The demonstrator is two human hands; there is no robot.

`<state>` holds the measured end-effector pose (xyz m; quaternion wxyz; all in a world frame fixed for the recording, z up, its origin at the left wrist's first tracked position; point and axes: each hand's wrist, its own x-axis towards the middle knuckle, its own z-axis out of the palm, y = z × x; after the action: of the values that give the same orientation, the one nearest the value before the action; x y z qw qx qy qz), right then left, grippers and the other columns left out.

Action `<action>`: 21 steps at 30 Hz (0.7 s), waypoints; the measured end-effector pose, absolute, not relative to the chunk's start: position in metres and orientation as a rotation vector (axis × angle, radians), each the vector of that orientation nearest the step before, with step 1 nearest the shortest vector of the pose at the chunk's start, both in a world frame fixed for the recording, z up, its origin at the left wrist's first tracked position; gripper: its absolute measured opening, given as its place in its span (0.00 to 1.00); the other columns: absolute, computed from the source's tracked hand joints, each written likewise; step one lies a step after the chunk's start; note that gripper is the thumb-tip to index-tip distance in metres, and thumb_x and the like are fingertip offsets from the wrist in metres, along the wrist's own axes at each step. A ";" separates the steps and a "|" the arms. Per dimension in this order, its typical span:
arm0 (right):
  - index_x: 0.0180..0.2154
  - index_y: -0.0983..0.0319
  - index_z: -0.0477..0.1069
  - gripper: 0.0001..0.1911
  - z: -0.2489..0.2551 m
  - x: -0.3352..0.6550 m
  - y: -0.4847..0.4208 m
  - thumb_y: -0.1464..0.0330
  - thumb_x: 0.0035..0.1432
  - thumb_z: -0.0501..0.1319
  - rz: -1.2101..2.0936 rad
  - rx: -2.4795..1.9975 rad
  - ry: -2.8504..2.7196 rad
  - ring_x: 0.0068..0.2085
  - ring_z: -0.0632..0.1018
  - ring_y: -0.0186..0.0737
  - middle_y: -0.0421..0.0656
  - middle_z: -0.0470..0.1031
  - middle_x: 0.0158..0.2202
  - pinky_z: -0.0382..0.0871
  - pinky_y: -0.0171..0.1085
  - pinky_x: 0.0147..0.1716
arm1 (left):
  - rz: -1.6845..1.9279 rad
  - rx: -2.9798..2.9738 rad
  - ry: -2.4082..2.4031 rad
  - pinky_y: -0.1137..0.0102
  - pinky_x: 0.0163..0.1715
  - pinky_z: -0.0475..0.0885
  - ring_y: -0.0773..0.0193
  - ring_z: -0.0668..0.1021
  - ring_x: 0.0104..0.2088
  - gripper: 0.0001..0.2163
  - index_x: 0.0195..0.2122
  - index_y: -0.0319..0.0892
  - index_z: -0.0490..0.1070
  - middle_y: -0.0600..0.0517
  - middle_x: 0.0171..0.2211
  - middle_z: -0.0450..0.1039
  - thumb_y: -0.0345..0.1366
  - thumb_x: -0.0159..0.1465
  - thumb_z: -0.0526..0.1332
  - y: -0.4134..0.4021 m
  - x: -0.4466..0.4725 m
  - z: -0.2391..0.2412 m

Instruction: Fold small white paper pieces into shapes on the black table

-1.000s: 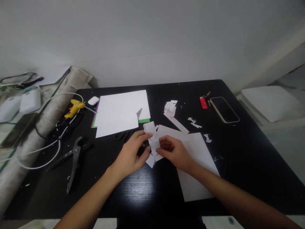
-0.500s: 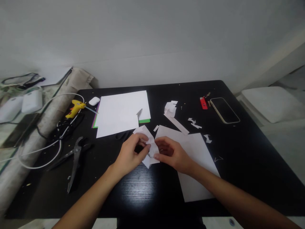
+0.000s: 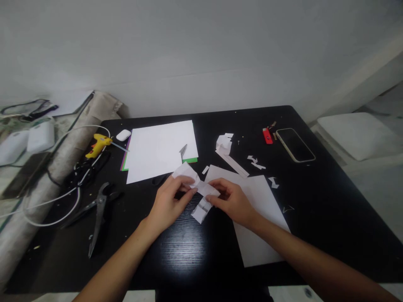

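Note:
My left hand point(image 3: 170, 202) and my right hand point(image 3: 231, 200) both pinch a folded white paper piece point(image 3: 199, 188) just above the black table point(image 3: 189, 251). The paper is creased into several flaps; one flap sticks up toward the far left, another hangs down near the table. My right hand rests over a large white sheet point(image 3: 256, 218) lying on the table. Black scissors handles point(image 3: 159, 180) peek out just beyond my left hand.
A stack of white and coloured sheets point(image 3: 160, 149) lies further back, with paper scraps point(image 3: 225, 144) to its right. A phone point(image 3: 295, 144) and red lighter point(image 3: 268, 136) sit at the far right. Pliers point(image 3: 99, 209), a yellow glue gun point(image 3: 98, 144), an earbud case point(image 3: 123, 134) and cables lie left.
Both hands have turned and refolded the paper piece; its upper flap dropped from upright to a flatter spread between my fingers. The hands stayed in nearly the same place.

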<state>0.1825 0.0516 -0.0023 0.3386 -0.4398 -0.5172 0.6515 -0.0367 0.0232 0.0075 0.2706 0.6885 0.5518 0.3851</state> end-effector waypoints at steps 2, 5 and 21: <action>0.42 0.60 0.75 0.15 -0.002 0.183 0.053 0.64 0.52 0.71 1.649 -1.178 -1.360 0.37 0.82 0.43 0.43 0.84 0.38 0.76 0.40 0.37 | 1.036 1.826 1.498 0.68 0.39 0.80 0.64 0.81 0.35 0.06 0.44 0.45 0.77 0.50 0.40 0.75 0.38 0.68 0.67 0.024 -0.037 0.008; 0.42 0.60 0.76 0.14 -0.002 0.183 0.053 0.64 0.53 0.71 1.596 -1.204 -1.372 0.38 0.83 0.44 0.43 0.84 0.38 0.76 0.41 0.38 | 1.026 1.827 1.506 0.68 0.37 0.80 0.63 0.80 0.34 0.04 0.42 0.45 0.77 0.50 0.39 0.76 0.38 0.68 0.66 0.025 -0.038 0.009; 0.39 0.59 0.76 0.10 -0.011 0.182 0.050 0.64 0.56 0.69 1.248 -1.269 -1.534 0.36 0.81 0.42 0.41 0.81 0.35 0.75 0.39 0.36 | 0.851 2.104 1.511 0.68 0.37 0.77 0.59 0.81 0.34 0.08 0.50 0.47 0.74 0.49 0.37 0.79 0.35 0.72 0.60 0.016 -0.026 0.006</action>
<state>0.1815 0.0496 -0.0111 0.3853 -0.4984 -0.6024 0.4901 -0.0265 0.0163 0.0061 0.2063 0.7550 0.5423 0.3054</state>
